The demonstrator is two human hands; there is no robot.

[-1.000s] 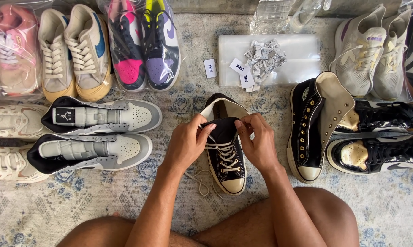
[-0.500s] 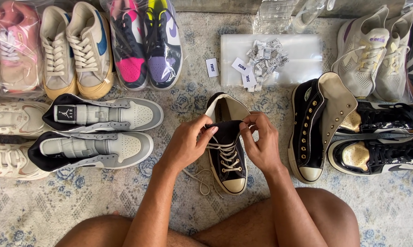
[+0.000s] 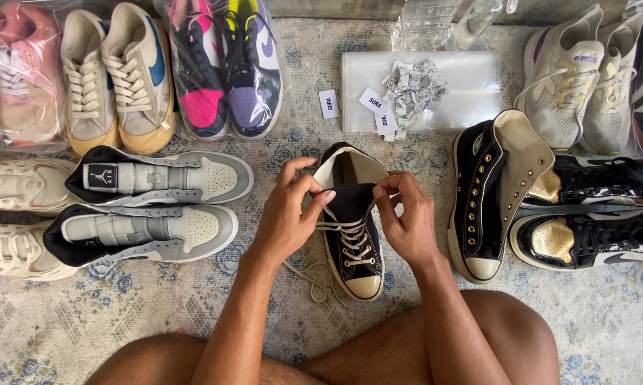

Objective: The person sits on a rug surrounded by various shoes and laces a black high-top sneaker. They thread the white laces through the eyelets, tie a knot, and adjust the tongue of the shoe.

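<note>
A black high-top canvas sneaker (image 3: 353, 249) with white laces and a cream toe cap stands on the carpet, toe toward me. My left hand (image 3: 289, 214) pinches the left edge of its tongue and collar. On the other side my right hand (image 3: 407, 217) grips the right edge, fingers curled at the top eyelets. A loose lace end (image 3: 314, 278) trails on the carpet left of the shoe. Its unlaced mate (image 3: 489, 192) lies to the right, opened wide.
Grey and black high-tops (image 3: 150, 207) lie at left, with bagged sneakers (image 3: 222, 64) and tan low-tops (image 3: 118, 78) above. Clear plastic bags (image 3: 464, 85) with white paper tags sit at top centre. Black and gold shoes (image 3: 592, 221) and white trainers (image 3: 578, 78) are at right. My knees frame the bottom.
Both hands have shifted slightly on the sneaker's collar, the left fingers spreading the tongue. The shoe stays in place.
</note>
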